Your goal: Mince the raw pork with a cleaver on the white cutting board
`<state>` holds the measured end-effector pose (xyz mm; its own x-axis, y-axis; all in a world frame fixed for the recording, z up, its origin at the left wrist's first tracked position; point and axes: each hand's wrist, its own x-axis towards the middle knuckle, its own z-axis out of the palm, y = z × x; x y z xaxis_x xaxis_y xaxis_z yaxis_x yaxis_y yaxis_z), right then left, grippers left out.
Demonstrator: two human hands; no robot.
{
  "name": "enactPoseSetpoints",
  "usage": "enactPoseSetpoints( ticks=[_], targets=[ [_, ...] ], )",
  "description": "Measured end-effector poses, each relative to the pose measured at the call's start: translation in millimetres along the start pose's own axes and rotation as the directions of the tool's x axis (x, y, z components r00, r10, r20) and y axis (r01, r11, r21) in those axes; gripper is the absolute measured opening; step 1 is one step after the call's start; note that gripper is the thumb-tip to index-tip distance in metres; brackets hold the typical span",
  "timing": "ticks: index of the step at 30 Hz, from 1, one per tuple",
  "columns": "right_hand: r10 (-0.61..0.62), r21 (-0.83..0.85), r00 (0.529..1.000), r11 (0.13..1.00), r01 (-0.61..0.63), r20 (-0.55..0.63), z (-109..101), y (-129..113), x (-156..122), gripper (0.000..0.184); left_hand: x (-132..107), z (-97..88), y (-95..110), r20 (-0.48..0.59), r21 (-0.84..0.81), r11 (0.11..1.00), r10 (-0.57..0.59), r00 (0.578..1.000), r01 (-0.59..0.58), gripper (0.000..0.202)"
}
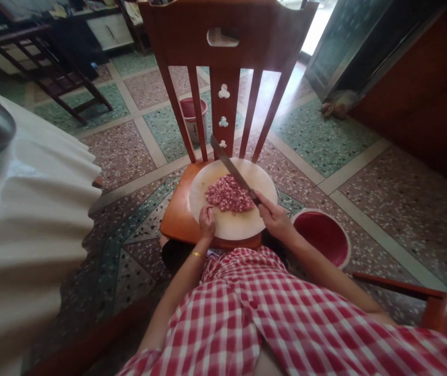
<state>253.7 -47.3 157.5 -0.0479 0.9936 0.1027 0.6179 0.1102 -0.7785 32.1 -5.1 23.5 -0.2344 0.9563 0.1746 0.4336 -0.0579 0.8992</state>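
Note:
A round white cutting board (243,222) lies on the seat of a wooden chair (176,214). A heap of finely chopped pink meat (228,194) sits in the board's middle. My right hand (274,216) is closed round the handle of a long knife (229,166); its blade slants up and to the left over the meat's right side. My left hand (207,222) rests curled on the board's near left edge, just below the meat, and I cannot make out anything in it.
A red bucket (323,237) stands on the floor right of the chair. A smaller red bin (192,112) is behind the chair back. A white pleated cloth (31,219) fills the left. A dark wooden frame (55,78) stands far left; a cabinet (423,89) far right.

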Motion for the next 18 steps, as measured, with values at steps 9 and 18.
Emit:
enactPoseSetpoints(
  ticks=[9, 18],
  targets=[
    [0.135, -0.082, 0.984, 0.989, -0.126, 0.116, 10, 16, 2, 0.042, 0, 0.3, 2, 0.005, 0.010, 1.000, -0.014, 1.000, 0.014, 0.019],
    [0.168, -0.055, 0.976, 0.985, -0.162, 0.139, 27, 26, 6, 0.043, 0, -0.1, -3, 0.005, 0.013, 1.000, 0.003, 1.000, -0.003, 0.020]
  ],
)
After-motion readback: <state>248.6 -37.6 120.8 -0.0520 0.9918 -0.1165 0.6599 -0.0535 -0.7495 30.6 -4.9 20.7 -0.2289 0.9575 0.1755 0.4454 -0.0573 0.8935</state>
